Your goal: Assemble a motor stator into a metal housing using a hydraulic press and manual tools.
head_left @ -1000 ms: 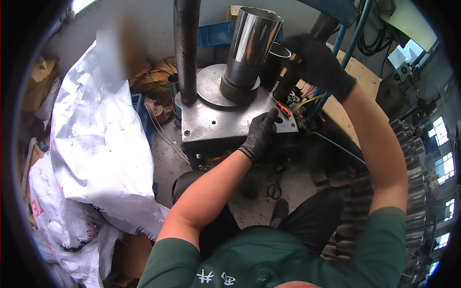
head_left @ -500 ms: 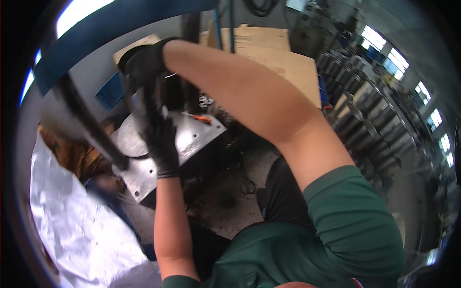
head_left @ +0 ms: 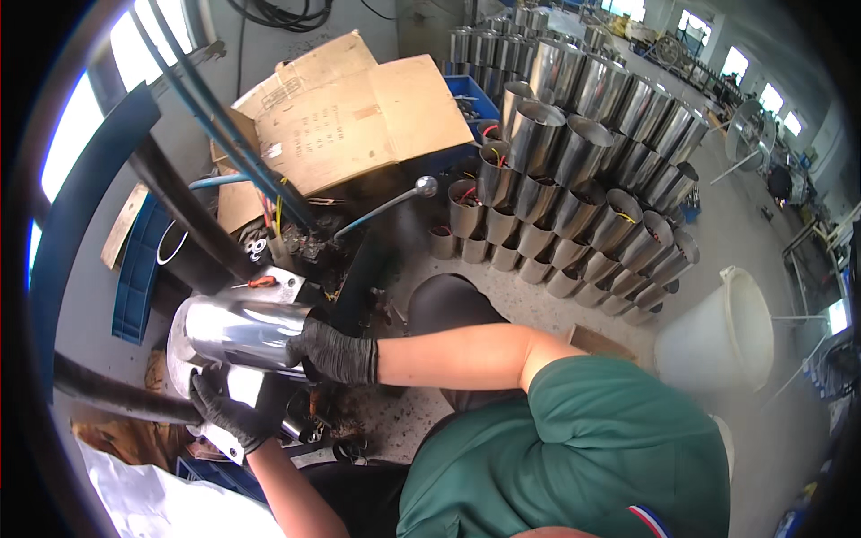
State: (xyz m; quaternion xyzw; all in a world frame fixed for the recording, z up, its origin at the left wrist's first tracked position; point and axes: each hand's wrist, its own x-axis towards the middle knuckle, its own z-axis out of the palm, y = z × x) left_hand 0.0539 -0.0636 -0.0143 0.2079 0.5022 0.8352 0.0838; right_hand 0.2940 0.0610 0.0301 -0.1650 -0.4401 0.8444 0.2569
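Steel tube point(head_left: 238, 334), polished and slightly flared, lies on its side at about 9 o'clock in the view, carried between both gloved hands above the press plate point(head_left: 199, 432). Right hand point(head_left: 336, 351), in a black glove, closes around the tube's end at 3 o'clock of the tube; its grip is holding the tube's rim. Left hand point(head_left: 229, 411), also gloved in black, cups the tube from below at 6 o'clock, fingers wrapped on the underside, so this grip too is holding the tube.

Compared with a second ago, when the tube stood upright on the round seat of the press and the left hand rested on the plate, the tube is now off the seat and tipped flat, and the view has swung toward 3 o'clock. Judged from this, the pressed piece has been lifted out and is on its way away from the machine.

Outward from the grip: a dark column point(head_left: 193, 224) and blue hoses point(head_left: 224, 134) rise at 11 o'clock of the tube; a lever with a ball knob point(head_left: 426, 186) points toward 1 o'clock. Flattened cardboard point(head_left: 350, 117) covers a blue crate point(head_left: 471, 94) at 12 o'clock. Rows of finished steel tubes point(head_left: 574, 188) stand on the floor point(head_left: 538, 309) at 1 to 2 o'clock, and a white bucket point(head_left: 726, 332) sits at 3 o'clock.
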